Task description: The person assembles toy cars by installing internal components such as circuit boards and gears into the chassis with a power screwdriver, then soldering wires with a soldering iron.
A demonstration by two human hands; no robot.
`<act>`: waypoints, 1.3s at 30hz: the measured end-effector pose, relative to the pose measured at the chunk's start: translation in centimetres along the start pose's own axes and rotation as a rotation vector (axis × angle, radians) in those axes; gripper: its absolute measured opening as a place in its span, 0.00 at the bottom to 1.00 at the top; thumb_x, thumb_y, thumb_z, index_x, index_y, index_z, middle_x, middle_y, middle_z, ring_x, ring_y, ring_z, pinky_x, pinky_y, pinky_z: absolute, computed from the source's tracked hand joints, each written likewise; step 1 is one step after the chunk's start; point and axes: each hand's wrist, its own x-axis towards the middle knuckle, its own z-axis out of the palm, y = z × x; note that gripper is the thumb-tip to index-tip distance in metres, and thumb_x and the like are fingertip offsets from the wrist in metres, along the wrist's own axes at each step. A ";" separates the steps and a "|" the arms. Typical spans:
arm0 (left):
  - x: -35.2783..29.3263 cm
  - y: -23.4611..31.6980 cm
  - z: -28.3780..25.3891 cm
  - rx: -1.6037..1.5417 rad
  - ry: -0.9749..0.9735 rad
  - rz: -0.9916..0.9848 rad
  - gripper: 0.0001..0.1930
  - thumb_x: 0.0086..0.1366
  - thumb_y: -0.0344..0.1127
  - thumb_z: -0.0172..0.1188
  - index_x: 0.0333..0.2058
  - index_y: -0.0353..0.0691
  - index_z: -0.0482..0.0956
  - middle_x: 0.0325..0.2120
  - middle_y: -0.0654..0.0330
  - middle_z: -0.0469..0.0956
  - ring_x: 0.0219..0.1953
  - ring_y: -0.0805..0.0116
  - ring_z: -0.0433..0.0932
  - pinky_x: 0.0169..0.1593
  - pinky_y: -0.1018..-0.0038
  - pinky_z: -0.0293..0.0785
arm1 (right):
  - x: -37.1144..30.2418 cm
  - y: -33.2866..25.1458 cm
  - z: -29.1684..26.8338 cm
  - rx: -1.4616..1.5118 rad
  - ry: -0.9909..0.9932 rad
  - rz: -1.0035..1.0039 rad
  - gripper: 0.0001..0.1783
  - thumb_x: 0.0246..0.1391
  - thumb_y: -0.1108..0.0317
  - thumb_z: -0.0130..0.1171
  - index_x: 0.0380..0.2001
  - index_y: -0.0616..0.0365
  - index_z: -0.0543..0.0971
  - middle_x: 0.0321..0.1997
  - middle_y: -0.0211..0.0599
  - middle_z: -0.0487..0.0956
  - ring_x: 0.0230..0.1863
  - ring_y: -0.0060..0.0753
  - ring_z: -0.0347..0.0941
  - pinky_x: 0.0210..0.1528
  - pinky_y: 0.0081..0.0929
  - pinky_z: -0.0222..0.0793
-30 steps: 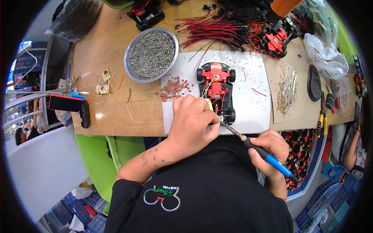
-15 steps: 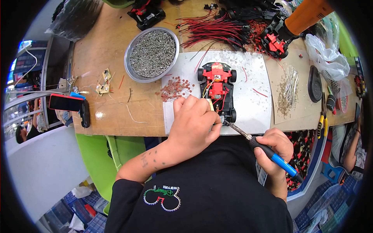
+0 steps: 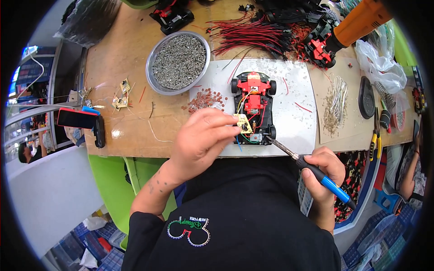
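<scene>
A red and black toy car chassis [image 3: 255,106] lies on a white sheet [image 3: 294,119] at the table's front. My left hand [image 3: 205,135] pinches a small yellowish circuit board [image 3: 244,123] by its left edge, over the chassis. Thin coloured wires run from the board, and a blue one hangs free below my fingertips. My right hand [image 3: 323,174] is wrapped round the blue and black handle of a soldering iron [image 3: 332,184]. The iron's tip points up and left, close to the chassis's lower right wheel [image 3: 272,132]; whether it touches cannot be told.
Left of the chassis lie small reddish-brown components [image 3: 205,100] and a metal bowl [image 3: 149,72] of small metal parts. Red and black wires [image 3: 248,38] are heaped behind. An orange tool [image 3: 361,22] leans in at back right. Solder wire [image 3: 337,97], a black oval dish [image 3: 366,98] and pliers [image 3: 376,144] sit rightward.
My left hand has drawn back to the left and tilted, so the circuit board and blue wire now show. The soldering iron has shifted slightly right, away from the chassis's rear end.
</scene>
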 end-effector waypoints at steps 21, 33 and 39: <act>0.7 2.2 4.9 0.371 0.017 -0.095 0.09 0.45 0.28 0.70 0.26 0.46 0.81 0.26 0.70 0.75 0.35 0.67 0.73 0.45 0.67 0.61 | 0.0 -0.1 1.0 0.022 0.017 0.119 0.12 0.38 0.75 0.70 0.31 0.62 0.82 0.23 0.36 0.78 0.22 0.30 0.71 0.27 0.23 0.65; 0.7 2.3 5.1 0.419 -0.002 -0.099 0.08 0.45 0.28 0.69 0.25 0.46 0.79 0.26 0.70 0.75 0.35 0.67 0.73 0.46 0.66 0.61 | 0.4 0.0 0.7 0.044 -0.012 0.050 0.13 0.39 0.76 0.69 0.33 0.62 0.83 0.25 0.37 0.80 0.25 0.31 0.73 0.29 0.24 0.67; 0.8 2.5 5.2 0.458 -0.014 -0.076 0.08 0.45 0.29 0.68 0.25 0.45 0.79 0.26 0.70 0.73 0.36 0.66 0.72 0.46 0.64 0.61 | -0.2 0.8 1.7 0.114 0.167 0.118 0.22 0.44 0.66 0.75 0.43 0.63 0.81 0.28 0.39 0.80 0.29 0.31 0.77 0.32 0.23 0.70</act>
